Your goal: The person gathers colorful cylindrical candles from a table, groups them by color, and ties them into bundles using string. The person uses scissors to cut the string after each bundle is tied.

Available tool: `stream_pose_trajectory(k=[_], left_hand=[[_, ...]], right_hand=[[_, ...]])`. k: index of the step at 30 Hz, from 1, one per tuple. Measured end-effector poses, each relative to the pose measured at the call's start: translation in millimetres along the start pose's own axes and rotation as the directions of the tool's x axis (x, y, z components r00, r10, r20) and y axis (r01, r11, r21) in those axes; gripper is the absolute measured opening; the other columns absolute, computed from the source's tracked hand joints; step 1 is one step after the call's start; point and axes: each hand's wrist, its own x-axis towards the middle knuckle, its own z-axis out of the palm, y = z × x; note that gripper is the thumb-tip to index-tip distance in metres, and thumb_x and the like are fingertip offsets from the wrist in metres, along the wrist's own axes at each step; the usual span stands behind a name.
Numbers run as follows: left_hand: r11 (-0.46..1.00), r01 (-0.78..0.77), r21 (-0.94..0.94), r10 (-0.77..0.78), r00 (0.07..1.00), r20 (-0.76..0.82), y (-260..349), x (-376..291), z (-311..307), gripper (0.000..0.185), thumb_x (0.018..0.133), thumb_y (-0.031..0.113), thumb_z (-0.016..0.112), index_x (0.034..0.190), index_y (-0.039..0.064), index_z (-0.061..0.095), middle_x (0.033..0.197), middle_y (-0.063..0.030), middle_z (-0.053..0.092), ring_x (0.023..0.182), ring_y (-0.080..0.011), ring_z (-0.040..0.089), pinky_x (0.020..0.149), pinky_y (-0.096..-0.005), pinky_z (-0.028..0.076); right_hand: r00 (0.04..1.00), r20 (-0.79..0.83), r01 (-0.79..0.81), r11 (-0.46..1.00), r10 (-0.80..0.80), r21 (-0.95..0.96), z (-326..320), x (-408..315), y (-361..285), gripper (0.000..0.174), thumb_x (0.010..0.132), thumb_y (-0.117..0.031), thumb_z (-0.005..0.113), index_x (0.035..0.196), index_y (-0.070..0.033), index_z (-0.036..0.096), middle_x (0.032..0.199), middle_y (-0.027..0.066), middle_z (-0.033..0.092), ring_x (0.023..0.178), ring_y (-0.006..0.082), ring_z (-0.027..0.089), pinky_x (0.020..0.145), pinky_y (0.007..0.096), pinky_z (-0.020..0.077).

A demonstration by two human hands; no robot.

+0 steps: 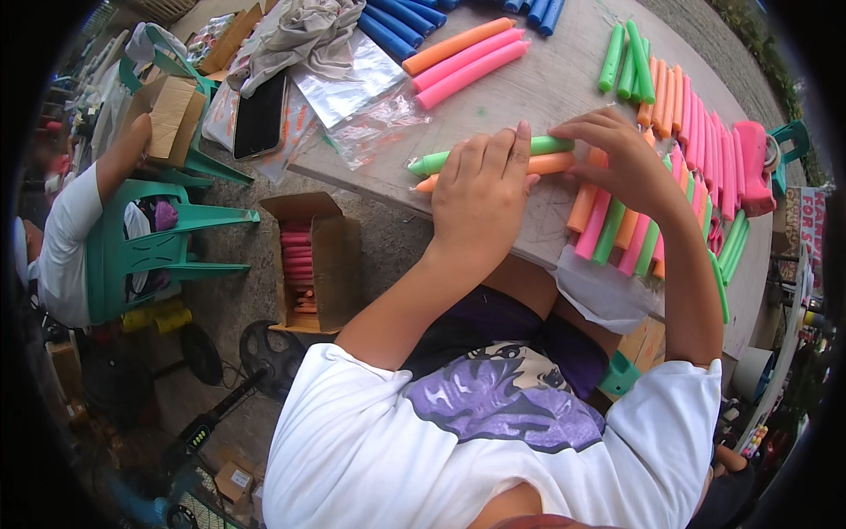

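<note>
My left hand [481, 188] is wrapped over a green candle [552, 145] and an orange candle [554, 162] lying side by side near the table's front edge. Their wick ends stick out to the left of my fingers. At the opposite ends, the fingertips and thumb of my right hand [618, 152] hold the candle bases. Beneath my right wrist, a row of mixed orange, pink and green candles [608, 228] lies on the table [502, 86]. My right forearm hides part of this row.
Pink candles [710, 149] lie beside a pink tape dispenser [753, 168]. Loose green candles [628, 63] and blue candles [396, 26] are farther back. A phone [261, 122] rests near plastic bags [377, 125]. An open carton [327, 264] stands below left. Another person's arm [122, 159] reaches toward a box [168, 119].
</note>
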Motion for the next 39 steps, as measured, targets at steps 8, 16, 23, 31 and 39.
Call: stream_pose_trajectory(k=[8, 16, 23, 31, 39], left_hand=[[0.999, 0.008, -0.031, -0.008, 1.000, -0.014, -0.1, 1.0, -0.8, 0.052, 0.078, 0.025, 0.068, 0.125, 0.005, 0.058, 0.110, -0.0050, 0.057, 0.103, -0.0220, 0.053, 0.091, -0.0371, 0.042], [0.999, 0.016, -0.043, -0.018, 0.998, -0.056, -1.2, 0.0, 0.2, 0.050, 0.076, 0.024, 0.069, 0.123, 0.008, 0.060, 0.109, -0.0045, 0.058, 0.101, -0.0215, 0.055, 0.090, -0.0374, 0.043], [0.997, 0.034, -0.074, -0.038, 0.998, -0.056, -0.8, 0.9, -1.4, 0.049, 0.076, 0.022, 0.067, 0.122, 0.006, 0.060, 0.110, -0.0053, 0.058, 0.100, -0.0228, 0.055, 0.089, -0.0374, 0.044], [0.997, 0.072, -0.035, -0.071, 0.997, 0.010, 0.4, -0.5, -5.9, 0.055, 0.078, 0.024, 0.065, 0.128, 0.006, 0.054, 0.116, -0.0051, 0.055, 0.103, -0.0220, 0.054, 0.093, -0.0363, 0.044], [0.992, 0.106, -0.070, -0.105, 0.994, 0.023, 2.6, -1.3, -4.6, 0.041, 0.081, 0.023, 0.059, 0.117, 0.003, 0.058, 0.119, -0.0067, 0.054, 0.106, -0.0211, 0.053, 0.095, -0.0343, 0.043]], right_hand=[[1.000, 0.001, -0.017, 1.000, 0.017, 0.020, -1.5, 0.7, -3.4, 0.047, 0.068, -0.009, 0.076, 0.113, -0.008, 0.065, 0.112, 0.0090, 0.063, 0.109, 0.0281, 0.053, 0.097, 0.0381, 0.0402], [1.000, 0.007, 0.012, 0.998, -0.012, -0.056, -32.8, 27.3, -11.5, 0.035, 0.083, -0.022, 0.070, 0.114, -0.007, 0.064, 0.112, 0.0087, 0.063, 0.112, 0.0229, 0.055, 0.098, 0.0354, 0.0416], [0.972, -0.109, 0.193, 0.971, -0.209, -0.142, -17.7, 129.9, 3.1, 0.028, 0.088, -0.024, 0.064, 0.110, -0.006, 0.065, 0.106, 0.0110, 0.065, 0.103, 0.0273, 0.061, 0.086, 0.0376, 0.0494], [0.848, -0.259, 0.271, 0.798, -0.463, -0.538, 16.5, 295.4, 3.7, 0.032, 0.085, -0.003, 0.053, 0.115, -0.009, 0.062, 0.114, 0.0090, 0.062, 0.110, 0.0262, 0.057, 0.092, 0.0372, 0.0479], [0.966, -0.071, 0.152, 0.773, -0.247, -0.616, 39.5, 403.7, -6.2, 0.030, 0.090, -0.011, 0.049, 0.118, -0.014, 0.061, 0.119, 0.0050, 0.061, 0.116, 0.0228, 0.055, 0.093, 0.0350, 0.0489]])
